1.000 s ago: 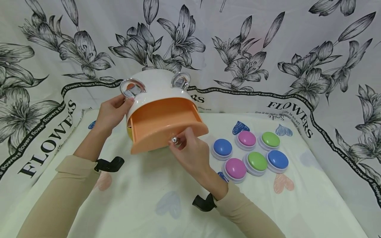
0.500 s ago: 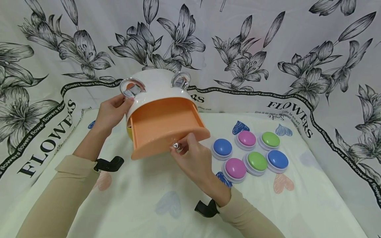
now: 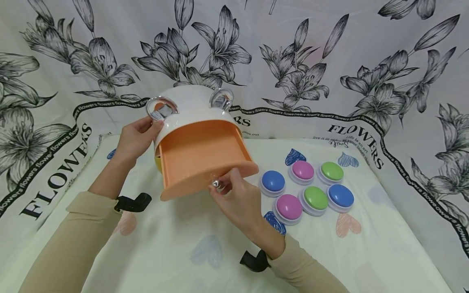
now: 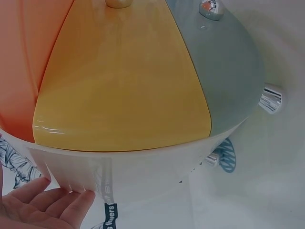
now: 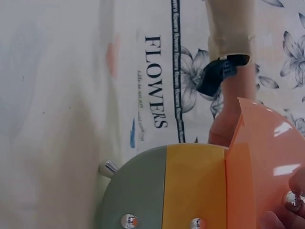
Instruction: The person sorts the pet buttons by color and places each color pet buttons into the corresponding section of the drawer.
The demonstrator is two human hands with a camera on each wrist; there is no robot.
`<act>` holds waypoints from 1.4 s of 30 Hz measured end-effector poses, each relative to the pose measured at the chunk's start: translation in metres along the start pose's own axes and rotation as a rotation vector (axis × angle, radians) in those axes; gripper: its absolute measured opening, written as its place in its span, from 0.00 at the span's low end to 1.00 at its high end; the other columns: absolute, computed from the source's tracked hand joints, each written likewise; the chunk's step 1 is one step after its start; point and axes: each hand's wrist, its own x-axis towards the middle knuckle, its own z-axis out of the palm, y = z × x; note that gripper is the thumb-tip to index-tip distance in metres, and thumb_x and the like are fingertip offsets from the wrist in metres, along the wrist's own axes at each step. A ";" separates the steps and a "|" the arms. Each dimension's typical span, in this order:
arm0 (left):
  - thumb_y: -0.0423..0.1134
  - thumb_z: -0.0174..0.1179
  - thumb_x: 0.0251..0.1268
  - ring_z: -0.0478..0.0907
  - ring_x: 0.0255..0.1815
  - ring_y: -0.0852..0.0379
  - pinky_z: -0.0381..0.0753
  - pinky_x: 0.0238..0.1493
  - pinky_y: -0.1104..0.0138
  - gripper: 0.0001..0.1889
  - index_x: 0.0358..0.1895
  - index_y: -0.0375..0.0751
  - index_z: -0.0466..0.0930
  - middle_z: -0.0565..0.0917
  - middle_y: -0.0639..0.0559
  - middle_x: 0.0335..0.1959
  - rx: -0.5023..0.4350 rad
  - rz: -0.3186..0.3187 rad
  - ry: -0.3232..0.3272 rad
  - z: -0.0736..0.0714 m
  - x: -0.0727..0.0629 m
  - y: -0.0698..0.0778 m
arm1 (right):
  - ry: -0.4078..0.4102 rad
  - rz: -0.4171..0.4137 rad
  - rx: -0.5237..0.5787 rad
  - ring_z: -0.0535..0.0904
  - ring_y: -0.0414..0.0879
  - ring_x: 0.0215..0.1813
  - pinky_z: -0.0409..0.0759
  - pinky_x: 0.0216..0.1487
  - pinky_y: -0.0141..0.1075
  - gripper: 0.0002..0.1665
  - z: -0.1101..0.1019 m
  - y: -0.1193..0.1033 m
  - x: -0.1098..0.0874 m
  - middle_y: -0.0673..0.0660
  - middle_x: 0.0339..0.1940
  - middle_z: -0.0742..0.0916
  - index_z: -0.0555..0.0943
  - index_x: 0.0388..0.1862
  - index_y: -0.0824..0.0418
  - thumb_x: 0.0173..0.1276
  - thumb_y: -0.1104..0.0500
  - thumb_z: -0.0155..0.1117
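A drawer box with a rounded white shell (image 3: 190,99) stands tilted at the back left, with silver rings (image 3: 162,109) on top. Its orange drawer (image 3: 205,152) is pulled well out, and no contents show in it. My right hand (image 3: 239,199) pinches that drawer's silver knob (image 3: 215,184) between thumb and fingers. At the box's left side my left hand (image 3: 137,138) grips the white shell beside a ring; its fingers (image 4: 83,205) press on the shell in the left wrist view. A yellow drawer (image 4: 124,86) and a grey-green drawer (image 4: 226,62) are closed.
To the right of the box, several round push buttons lie grouped on the pale cloth: blue (image 3: 272,181), pink (image 3: 289,206) and green (image 3: 316,198) ones. A flower-printed curtain (image 3: 293,73) hangs behind. Short silver legs (image 4: 271,98) stick out of the box's underside.
The orange drawer has slid further out toward me, and my right hand has moved down with its knob. My left hand holds the box in nearly the same place.
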 end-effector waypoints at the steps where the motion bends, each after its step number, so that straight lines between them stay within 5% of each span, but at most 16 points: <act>1: 0.67 0.48 0.58 0.61 0.68 0.46 0.64 0.64 0.50 0.43 0.71 0.44 0.53 0.64 0.43 0.68 0.000 0.000 0.000 0.000 0.000 0.000 | 0.000 0.000 0.000 0.80 0.37 0.23 0.76 0.26 0.21 0.18 0.000 0.000 0.000 0.49 0.22 0.85 0.71 0.31 0.59 0.52 0.56 0.72; 16: 0.66 0.48 0.58 0.64 0.66 0.47 0.66 0.63 0.53 0.42 0.71 0.44 0.55 0.64 0.43 0.68 -0.009 0.020 -0.007 -0.002 -0.004 0.001 | 0.000 -0.013 -0.010 0.80 0.36 0.23 0.75 0.23 0.21 0.19 -0.001 0.000 -0.004 0.49 0.24 0.85 0.71 0.32 0.59 0.51 0.56 0.73; 25: 0.66 0.48 0.59 0.64 0.66 0.46 0.66 0.64 0.52 0.42 0.71 0.44 0.54 0.63 0.43 0.68 -0.011 0.016 -0.012 -0.001 -0.003 0.002 | -0.096 -0.031 0.115 0.81 0.36 0.31 0.77 0.30 0.20 0.15 -0.018 0.005 -0.005 0.48 0.33 0.86 0.75 0.39 0.58 0.56 0.57 0.70; 35: 0.66 0.48 0.59 0.64 0.66 0.47 0.66 0.64 0.53 0.42 0.71 0.44 0.54 0.64 0.43 0.68 -0.015 0.017 -0.013 -0.001 -0.004 0.002 | -0.057 -0.159 0.206 0.78 0.44 0.40 0.81 0.33 0.31 0.18 -0.042 0.035 -0.015 0.54 0.38 0.85 0.79 0.43 0.62 0.52 0.63 0.72; 42: 0.66 0.48 0.59 0.64 0.66 0.47 0.65 0.64 0.53 0.42 0.71 0.43 0.54 0.63 0.43 0.68 -0.011 0.018 -0.012 -0.001 -0.005 0.003 | -0.015 -0.084 0.158 0.78 0.47 0.45 0.80 0.44 0.31 0.22 -0.057 0.064 -0.025 0.57 0.47 0.82 0.76 0.51 0.64 0.60 0.55 0.66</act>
